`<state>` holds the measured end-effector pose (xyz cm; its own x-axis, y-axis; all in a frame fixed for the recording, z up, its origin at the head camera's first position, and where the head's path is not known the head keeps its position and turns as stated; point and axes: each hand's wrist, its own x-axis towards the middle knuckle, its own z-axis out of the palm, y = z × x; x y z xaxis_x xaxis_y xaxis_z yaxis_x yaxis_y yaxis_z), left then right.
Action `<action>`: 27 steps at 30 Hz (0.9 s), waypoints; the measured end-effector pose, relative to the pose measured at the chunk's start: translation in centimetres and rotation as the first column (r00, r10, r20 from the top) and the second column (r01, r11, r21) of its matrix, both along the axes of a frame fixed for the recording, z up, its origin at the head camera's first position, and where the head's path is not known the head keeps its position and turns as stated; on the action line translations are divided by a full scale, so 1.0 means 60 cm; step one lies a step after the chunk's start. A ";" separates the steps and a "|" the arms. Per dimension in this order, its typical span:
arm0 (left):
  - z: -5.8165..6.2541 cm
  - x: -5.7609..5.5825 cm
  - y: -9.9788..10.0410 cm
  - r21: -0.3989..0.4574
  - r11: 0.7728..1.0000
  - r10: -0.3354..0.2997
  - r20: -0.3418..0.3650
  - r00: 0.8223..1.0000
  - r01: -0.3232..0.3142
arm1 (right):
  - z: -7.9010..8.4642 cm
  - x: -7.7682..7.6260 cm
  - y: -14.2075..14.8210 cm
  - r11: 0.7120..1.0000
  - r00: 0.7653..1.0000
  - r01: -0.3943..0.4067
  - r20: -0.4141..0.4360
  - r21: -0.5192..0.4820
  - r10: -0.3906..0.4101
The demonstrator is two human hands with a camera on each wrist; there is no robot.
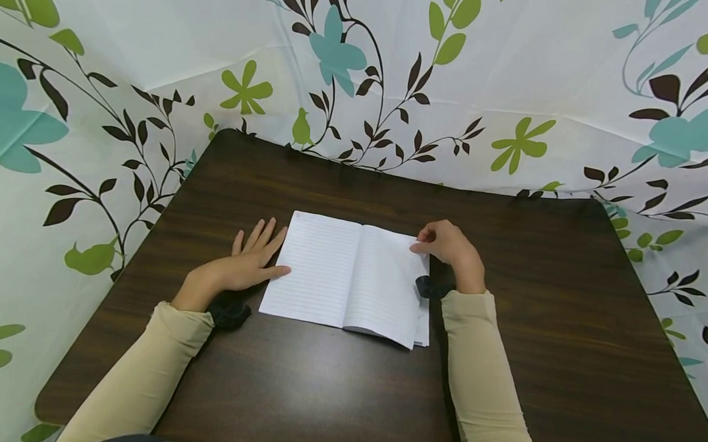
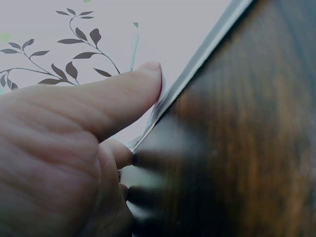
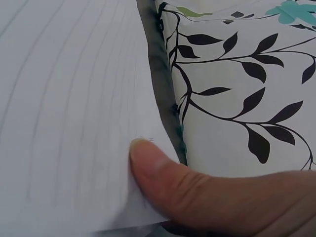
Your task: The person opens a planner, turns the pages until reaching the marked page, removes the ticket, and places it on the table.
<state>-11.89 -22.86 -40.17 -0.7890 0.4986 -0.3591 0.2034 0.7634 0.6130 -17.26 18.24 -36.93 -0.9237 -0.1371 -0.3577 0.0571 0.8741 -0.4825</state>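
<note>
Nearest, 2 pale sleeves (image 1: 137, 363) extend over a dark table (image 1: 563, 322). The left hand (image 1: 239, 269) lies with fingers straight and spread, its thumb touching the left edge of an open lined notebook (image 1: 319, 265). The right hand (image 1: 452, 246) pinches the right page (image 1: 387, 275) near its upper outer corner. The notebook lies on the table between the 2 hands. Beyond hangs a leaf-printed cloth (image 1: 196, 23).

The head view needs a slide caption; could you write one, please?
On an open notebook, the left hand touches the left edge; the right hand pinches a page.
</note>
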 end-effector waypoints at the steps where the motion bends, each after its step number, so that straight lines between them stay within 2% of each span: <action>1: 0.000 0.000 0.000 0.000 1.000 0.000 -0.001 1.000 0.000 | 0.000 0.000 0.001 1.000 1.000 0.003 -0.011 -0.003 -0.003; 12: 0.002 0.001 0.000 -0.004 1.000 -0.005 0.002 1.000 0.005 | 0.009 0.000 0.002 0.999 0.997 0.027 -0.072 -0.032 -0.029; 20: 0.001 -0.001 0.000 -0.006 1.000 -0.005 -0.004 1.000 0.005 | 0.017 0.000 0.014 0.999 0.994 -0.015 -0.109 -0.034 0.011; 24: 0.001 -0.001 0.000 -0.003 1.000 -0.003 -0.001 1.000 0.003 | 0.018 0.000 0.026 0.988 0.994 -0.046 -0.100 -0.151 0.031; 27: 0.001 -0.001 -0.001 -0.006 1.000 -0.002 0.000 1.000 0.002 | 0.020 0.001 0.031 0.957 0.998 -0.032 -0.056 -0.287 0.017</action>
<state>-11.96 -22.90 -40.14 -0.7882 0.4981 -0.3615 0.2051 0.7664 0.6087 -17.19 20.07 -35.74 -0.9352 -0.2500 -0.2507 0.0051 0.6987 -0.7154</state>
